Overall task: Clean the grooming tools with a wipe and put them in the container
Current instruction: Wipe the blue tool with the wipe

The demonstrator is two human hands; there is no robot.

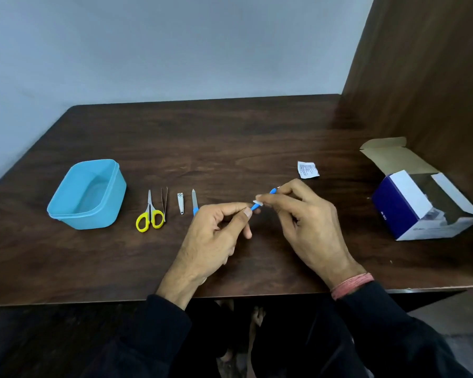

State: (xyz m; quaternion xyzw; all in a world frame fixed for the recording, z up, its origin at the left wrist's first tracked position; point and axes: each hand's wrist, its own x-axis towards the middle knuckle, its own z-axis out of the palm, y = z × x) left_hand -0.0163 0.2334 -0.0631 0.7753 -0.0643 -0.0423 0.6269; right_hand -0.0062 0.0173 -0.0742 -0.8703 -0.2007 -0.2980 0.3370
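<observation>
Left of the fingers, one blue container (pixel 86 195), one pair of scissors (pixel 149 214), one pair of tweezers (pixel 164 203), one nail clipper (pixel 180 203) and one nail file (pixel 194 204) are counted. One blue-handled tool (pixel 268 196) and one wipe (pixel 259 200) are held between them. Beyond the fingers one torn sachet (pixel 307 169) is seen, and to their right one open box (pixel 421 203).

- Container (pixel 86 195): light blue plastic, uniform.
- Scissors (pixel 149 214): yellow handles, silver blades.
- Tweezers (pixel 164 201) and nail clipper (pixel 180 203): plain silver metal.
- Nail file (pixel 194 205): silver blade, blue handle.
- Tool held in both hands (pixel 265 198): blue.
- Wipe (pixel 258 201): white.
- Sachet (pixel 307 169): white, fine dark print.
- Box (pixel 421 205): dark blue and white.
- Table (pixel 230 137): dark brown wood grain.
- Wrist thread (pixel 351 285): pink-red.
</observation>
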